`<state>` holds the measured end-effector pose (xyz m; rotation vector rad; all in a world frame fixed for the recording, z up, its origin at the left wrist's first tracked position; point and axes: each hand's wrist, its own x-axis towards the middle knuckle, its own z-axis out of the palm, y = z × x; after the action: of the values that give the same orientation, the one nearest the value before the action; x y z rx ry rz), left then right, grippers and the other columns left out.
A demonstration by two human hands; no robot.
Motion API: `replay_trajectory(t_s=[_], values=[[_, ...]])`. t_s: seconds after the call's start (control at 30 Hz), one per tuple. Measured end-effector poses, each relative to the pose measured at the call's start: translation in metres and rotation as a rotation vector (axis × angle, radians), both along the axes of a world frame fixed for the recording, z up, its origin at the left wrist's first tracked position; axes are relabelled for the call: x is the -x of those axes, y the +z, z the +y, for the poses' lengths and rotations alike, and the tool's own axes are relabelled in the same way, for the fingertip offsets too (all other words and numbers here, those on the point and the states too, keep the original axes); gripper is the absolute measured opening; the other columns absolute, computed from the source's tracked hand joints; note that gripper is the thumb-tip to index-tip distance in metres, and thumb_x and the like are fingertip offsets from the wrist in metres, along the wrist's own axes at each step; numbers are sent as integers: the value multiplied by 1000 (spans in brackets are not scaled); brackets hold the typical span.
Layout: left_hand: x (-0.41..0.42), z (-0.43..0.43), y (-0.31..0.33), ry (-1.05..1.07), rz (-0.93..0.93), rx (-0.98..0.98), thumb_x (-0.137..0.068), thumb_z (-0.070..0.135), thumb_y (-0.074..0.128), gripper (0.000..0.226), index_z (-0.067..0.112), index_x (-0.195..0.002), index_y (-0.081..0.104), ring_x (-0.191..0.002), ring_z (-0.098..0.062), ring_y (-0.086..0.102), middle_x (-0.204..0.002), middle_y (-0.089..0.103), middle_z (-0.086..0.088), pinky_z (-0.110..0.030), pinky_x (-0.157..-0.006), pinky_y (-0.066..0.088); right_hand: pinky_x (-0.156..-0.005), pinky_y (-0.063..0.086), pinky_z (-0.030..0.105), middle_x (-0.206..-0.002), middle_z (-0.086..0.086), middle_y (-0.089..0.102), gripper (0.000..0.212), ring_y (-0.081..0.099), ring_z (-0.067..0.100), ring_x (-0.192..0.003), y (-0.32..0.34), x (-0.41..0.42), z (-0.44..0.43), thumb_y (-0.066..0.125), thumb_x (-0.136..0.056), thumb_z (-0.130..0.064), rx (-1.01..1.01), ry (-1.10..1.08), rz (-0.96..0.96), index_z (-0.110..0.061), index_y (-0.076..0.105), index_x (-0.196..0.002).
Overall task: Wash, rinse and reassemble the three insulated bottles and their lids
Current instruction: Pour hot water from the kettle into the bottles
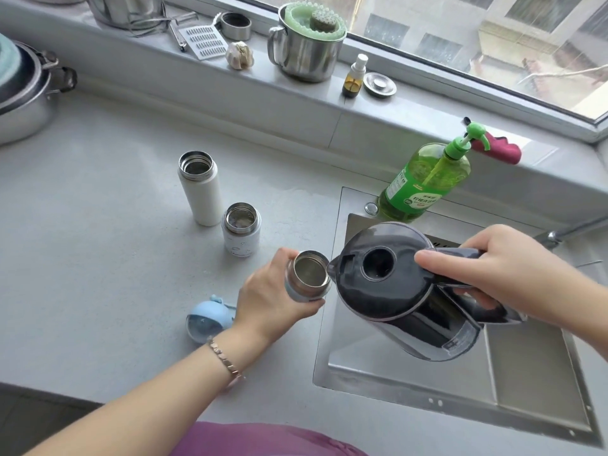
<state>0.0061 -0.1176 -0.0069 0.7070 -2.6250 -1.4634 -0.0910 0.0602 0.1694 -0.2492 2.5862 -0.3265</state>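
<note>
My left hand point(274, 292) grips a small light-blue insulated bottle point(307, 277), lidless, at the sink's left edge. My right hand point(487, 268) holds the handle of a dark water jug point(391, 291), tilted with its spout touching the bottle's mouth. A tall white bottle point(200, 187) and a short white bottle point(241, 230) stand open on the counter behind. A blue lid point(209, 320) lies on the counter beside my left wrist. The other lids are not in view.
The steel sink point(493, 383) lies under the jug, with the faucet point(559, 236) at right. A green soap pump bottle point(424, 182) stands at the sink's back edge. A steel pot point(23, 103) sits far left. The windowsill holds a mug, grater, garlic and spray bottle.
</note>
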Motion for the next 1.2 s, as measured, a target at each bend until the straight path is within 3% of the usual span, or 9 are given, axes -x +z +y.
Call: replay_trajectory(t_s=[0.2,0.37,0.57,0.87,1.2], values=[[10,7,-6,-74,-66,39,-59,41,81,60,33,-109,49,-93,-16,57,-96,62,13,-24,-68,30,-46,35,22,-32,-3,46,54,39,10,-28,1,5,-14,59,-68,-61,-161,52,22,-13,53,-46],[10,10,-10,-82,-56,34,-59,38,81,59,33,-109,50,-91,-14,55,-91,58,16,-23,-67,31,-49,37,23,-32,-4,47,57,45,13,-34,3,9,-18,58,-66,-63,-237,69,51,-15,45,-40],[12,13,-10,-78,-36,22,-60,36,81,58,31,-109,51,-92,-13,55,-89,53,19,-22,-70,32,-49,38,23,-36,-3,54,57,56,15,-46,7,10,-25,53,-63,-68,-323,119,83,-14,51,-45],[12,14,-9,-72,-45,17,-61,36,80,57,32,-110,51,-95,-12,55,-98,60,15,-22,-71,32,-62,52,30,-53,2,63,66,61,20,-57,6,14,-26,48,-59,-73,-347,157,88,-8,60,-59],[13,16,-12,-81,-46,27,-60,37,80,57,33,-108,50,-96,-14,55,-98,60,15,-26,-75,37,-61,49,29,-61,3,61,67,61,22,-61,3,15,-23,46,-60,-76,-384,188,114,-9,57,-63]])
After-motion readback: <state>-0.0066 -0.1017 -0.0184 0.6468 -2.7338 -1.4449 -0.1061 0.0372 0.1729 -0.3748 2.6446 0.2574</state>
